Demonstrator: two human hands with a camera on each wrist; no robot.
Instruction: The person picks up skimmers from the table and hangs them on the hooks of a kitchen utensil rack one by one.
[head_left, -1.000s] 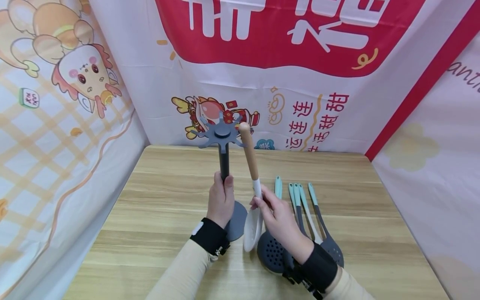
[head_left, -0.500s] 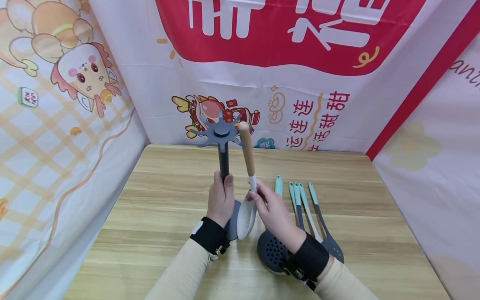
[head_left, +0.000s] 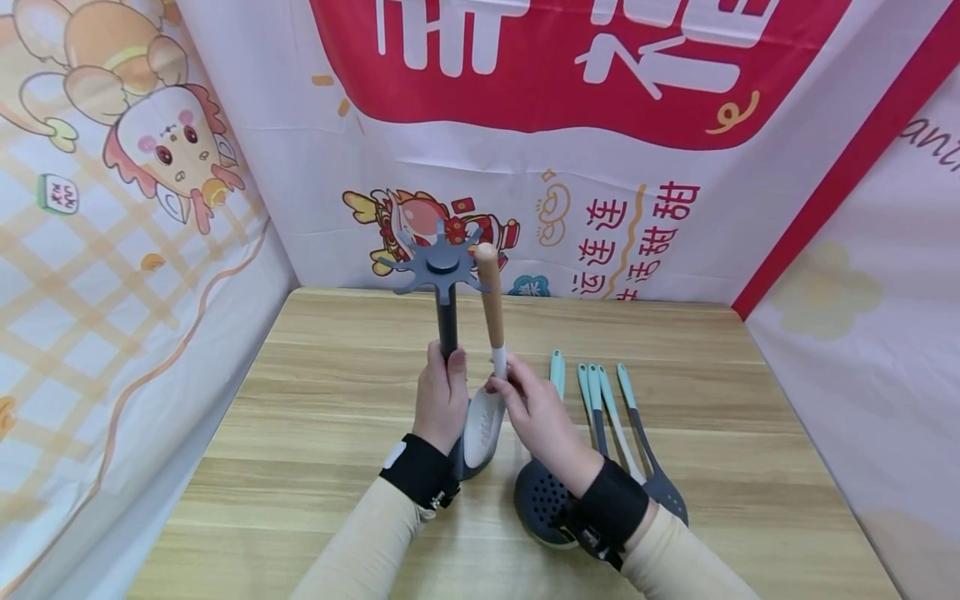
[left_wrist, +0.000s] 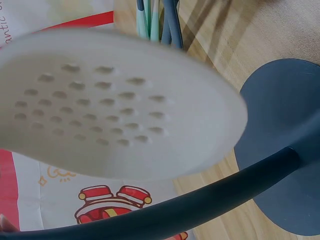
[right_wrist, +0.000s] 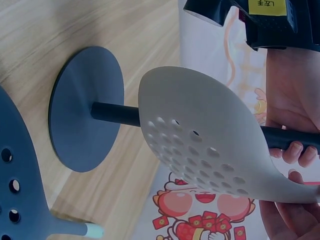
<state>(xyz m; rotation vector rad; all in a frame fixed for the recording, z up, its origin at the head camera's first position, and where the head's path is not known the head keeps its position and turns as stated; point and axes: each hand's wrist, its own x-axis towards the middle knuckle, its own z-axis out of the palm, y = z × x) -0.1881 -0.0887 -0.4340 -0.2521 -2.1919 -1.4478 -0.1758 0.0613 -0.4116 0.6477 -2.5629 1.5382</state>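
Observation:
In the head view my left hand point(head_left: 441, 396) grips the pole of a dark grey utensil stand point(head_left: 442, 262). A star-shaped ring of hooks tops it, and its round base point(right_wrist: 75, 112) shows fully in the right wrist view. With thumb and fingers my right hand point(head_left: 546, 421) pinches the neck of a white slotted spoon point(head_left: 482, 432). This spoon is head-down, its wooden handle point(head_left: 491, 300) pointing up beside the hooks. Its perforated bowl point(left_wrist: 100, 105) hangs close to the pole and overlaps the base in the head view.
Right of the hands, on the wooden table point(head_left: 300, 400), lie several utensils with mint handles point(head_left: 595, 387). Among them are a dark skimmer point(head_left: 542, 504) with round holes and a slotted turner point(head_left: 666, 493). Printed cloth point(head_left: 517, 158) hangs behind the table.
My right hand has moved left with the slotted spoon, bringing its bowl from beside the stand's base to in front of it. The left hand and the stand have stayed put.

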